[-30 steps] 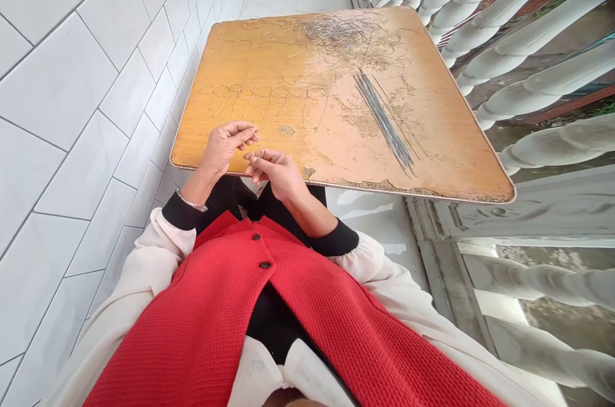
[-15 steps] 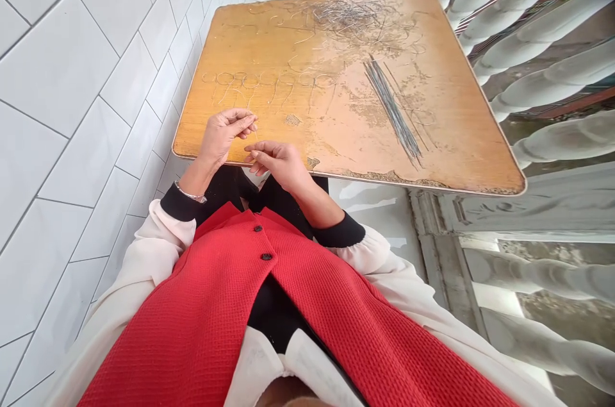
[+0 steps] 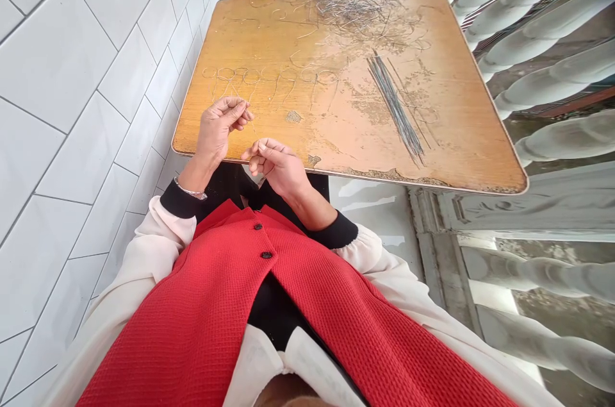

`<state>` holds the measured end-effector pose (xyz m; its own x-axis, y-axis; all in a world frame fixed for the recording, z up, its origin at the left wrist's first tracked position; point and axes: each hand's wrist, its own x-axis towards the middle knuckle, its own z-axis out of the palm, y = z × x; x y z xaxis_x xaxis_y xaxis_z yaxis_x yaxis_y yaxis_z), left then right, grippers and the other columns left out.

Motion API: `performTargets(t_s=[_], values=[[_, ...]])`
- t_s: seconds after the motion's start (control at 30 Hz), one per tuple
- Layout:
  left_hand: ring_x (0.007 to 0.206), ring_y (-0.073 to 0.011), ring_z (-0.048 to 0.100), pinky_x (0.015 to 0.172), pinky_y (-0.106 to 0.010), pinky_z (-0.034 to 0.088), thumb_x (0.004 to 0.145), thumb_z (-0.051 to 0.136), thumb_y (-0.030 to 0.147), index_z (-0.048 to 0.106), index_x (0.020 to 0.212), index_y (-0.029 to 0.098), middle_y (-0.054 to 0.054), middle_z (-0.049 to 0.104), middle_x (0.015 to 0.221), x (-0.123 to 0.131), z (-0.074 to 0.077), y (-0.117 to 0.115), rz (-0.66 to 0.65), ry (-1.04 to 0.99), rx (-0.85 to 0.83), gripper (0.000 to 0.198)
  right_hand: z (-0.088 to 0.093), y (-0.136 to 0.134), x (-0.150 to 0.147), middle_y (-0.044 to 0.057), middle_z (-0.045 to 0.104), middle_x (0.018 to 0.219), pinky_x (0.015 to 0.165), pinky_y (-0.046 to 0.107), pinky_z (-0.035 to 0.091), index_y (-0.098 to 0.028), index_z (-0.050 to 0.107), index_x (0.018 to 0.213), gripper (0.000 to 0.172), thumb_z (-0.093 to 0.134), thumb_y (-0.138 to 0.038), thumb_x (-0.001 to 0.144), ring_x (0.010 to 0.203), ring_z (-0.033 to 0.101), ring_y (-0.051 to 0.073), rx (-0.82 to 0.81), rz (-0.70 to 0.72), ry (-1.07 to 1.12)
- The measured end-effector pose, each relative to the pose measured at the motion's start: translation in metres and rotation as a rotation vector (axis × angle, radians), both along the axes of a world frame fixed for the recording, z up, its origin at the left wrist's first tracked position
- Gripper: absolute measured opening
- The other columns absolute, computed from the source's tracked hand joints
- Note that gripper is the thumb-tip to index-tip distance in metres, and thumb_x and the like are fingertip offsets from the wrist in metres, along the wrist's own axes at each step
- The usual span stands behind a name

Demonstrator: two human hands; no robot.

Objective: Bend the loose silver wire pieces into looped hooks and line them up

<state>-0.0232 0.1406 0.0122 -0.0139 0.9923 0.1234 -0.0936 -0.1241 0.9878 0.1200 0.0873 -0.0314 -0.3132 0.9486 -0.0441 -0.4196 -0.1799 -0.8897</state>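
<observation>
Pinching wire (image 3: 252, 127), left hand (image 3: 218, 131) now higher, right hand (image 3: 277, 166) beside

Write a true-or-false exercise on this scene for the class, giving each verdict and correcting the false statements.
1. A tangled heap of wire lies at the far end of the table. True.
2. A bundle of straight wires lies on the table. True.
3. Both hands wear gloves. False: the left hand and right hand are bare.
4. A bangle sits on the right wrist. False: the bangle is on the left wrist.
5. A brick wall runs beside the table. False: it is a white tiled wall.
</observation>
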Motion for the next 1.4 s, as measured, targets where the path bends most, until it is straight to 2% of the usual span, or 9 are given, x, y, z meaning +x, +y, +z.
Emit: performTargets(t_s=[0.13, 0.23, 0.37, 0.57, 0.77, 0.97, 1.13, 1.27, 1.4], values=[[0.056, -0.0031, 0.055, 0.058, -0.017, 0.043, 0.096, 0.066, 0.019, 0.065, 0.075, 0.018, 0.004, 0.065, 0.065, 0.001, -0.002, -0.001, 0.008, 0.004, 0.0, 0.021, 0.0, -0.002, 0.004, 0.001, 0.068, 0.066, 0.06, 0.025, 0.053, -0.022, 0.065, 0.077, 0.036, 0.068, -0.056, 0.089, 0.055, 0.06, 0.012, 0.295, -0.035, -0.313], [0.054, -0.0033, 0.053, 0.057, -0.018, 0.042, 0.094, 0.069, 0.019, 0.065, 0.073, 0.018, 0.005, 0.064, 0.063, 0.0, -0.002, -0.002, 0.007, 0.044, -0.028, 0.022, 0.005, -0.001, 0.01, 0.001, 0.063, 0.06, 0.063, 0.026, 0.051, -0.021, 0.065, 0.075, 0.038, 0.061, -0.053, 0.096, 0.055, 0.06, 0.012, 0.436, 0.018, -0.528], [0.056, -0.0045, 0.057, 0.059, -0.02, 0.044, 0.093, 0.071, 0.023, 0.065, 0.073, 0.018, 0.004, 0.065, 0.064, -0.002, 0.002, -0.003, 0.011, 0.079, -0.003, 0.021, 0.007, 0.002, 0.011, 0.002, 0.065, 0.066, 0.06, 0.025, 0.051, -0.02, 0.065, 0.075, 0.042, 0.065, -0.058, 0.092, 0.056, 0.061, 0.012, 0.368, 0.061, -0.477], [0.061, -0.0054, 0.061, 0.061, -0.02, 0.046, 0.096, 0.068, 0.035, 0.064, 0.078, 0.019, 0.003, 0.068, 0.069, -0.003, 0.007, -0.007, 0.07, 0.094, 0.047, 0.024, -0.005, 0.002, -0.003, 0.0, 0.068, 0.077, 0.062, 0.027, 0.053, -0.021, 0.067, 0.096, 0.053, 0.08, -0.068, 0.073, 0.063, 0.063, 0.013, 0.316, -0.249, -0.406], [0.064, -0.0062, 0.064, 0.059, -0.019, 0.045, 0.098, 0.065, 0.036, 0.063, 0.082, 0.02, 0.002, 0.07, 0.071, -0.001, 0.005, -0.009, 0.106, 0.104, 0.038, 0.023, -0.01, 0.004, -0.011, 0.001, 0.068, 0.075, 0.064, 0.03, 0.054, -0.022, 0.067, 0.09, 0.041, 0.076, -0.061, 0.081, 0.063, 0.063, 0.014, 0.365, -0.367, -0.529], [0.065, -0.0062, 0.066, 0.06, -0.018, 0.045, 0.099, 0.063, 0.033, 0.063, 0.08, 0.019, 0.002, 0.071, 0.071, 0.002, 0.006, -0.005, 0.139, 0.133, 0.033, 0.024, -0.009, 0.003, -0.006, 0.004, 0.071, 0.081, 0.074, 0.033, 0.057, -0.021, 0.072, 0.106, 0.031, 0.064, -0.049, 0.094, 0.07, 0.067, 0.017, 0.439, -0.387, -0.672], [0.06, -0.005, 0.064, 0.056, -0.016, 0.045, 0.096, 0.069, 0.036, 0.064, 0.079, 0.019, 0.004, 0.07, 0.067, 0.002, 0.001, -0.003, 0.109, 0.087, 0.058, 0.024, -0.008, 0.007, -0.002, 0.004, 0.072, 0.083, 0.075, 0.032, 0.057, -0.02, 0.073, 0.11, 0.043, 0.067, -0.058, 0.091, 0.07, 0.067, 0.016, 0.508, -0.388, -0.677], [0.058, -0.0045, 0.063, 0.055, -0.016, 0.045, 0.092, 0.073, 0.034, 0.065, 0.077, 0.018, 0.004, 0.069, 0.065, 0.002, -0.006, -0.004, 0.088, 0.051, 0.097, 0.023, -0.012, 0.017, -0.005, 0.002, 0.071, 0.077, 0.064, 0.028, 0.055, -0.018, 0.071, 0.107, 0.061, 0.057, -0.075, 0.09, 0.064, 0.066, 0.014, 0.476, -0.359, -0.583], [0.057, -0.0043, 0.062, 0.055, -0.017, 0.044, 0.092, 0.074, 0.032, 0.065, 0.078, 0.018, 0.005, 0.069, 0.064, 0.003, -0.01, -0.006, 0.107, 0.019, 0.131, 0.022, -0.019, 0.022, -0.006, 0.002, 0.071, 0.073, 0.065, 0.029, 0.055, -0.02, 0.071, 0.112, 0.055, 0.051, -0.068, 0.098, 0.062, 0.066, 0.014, 0.602, -0.443, -0.736]])
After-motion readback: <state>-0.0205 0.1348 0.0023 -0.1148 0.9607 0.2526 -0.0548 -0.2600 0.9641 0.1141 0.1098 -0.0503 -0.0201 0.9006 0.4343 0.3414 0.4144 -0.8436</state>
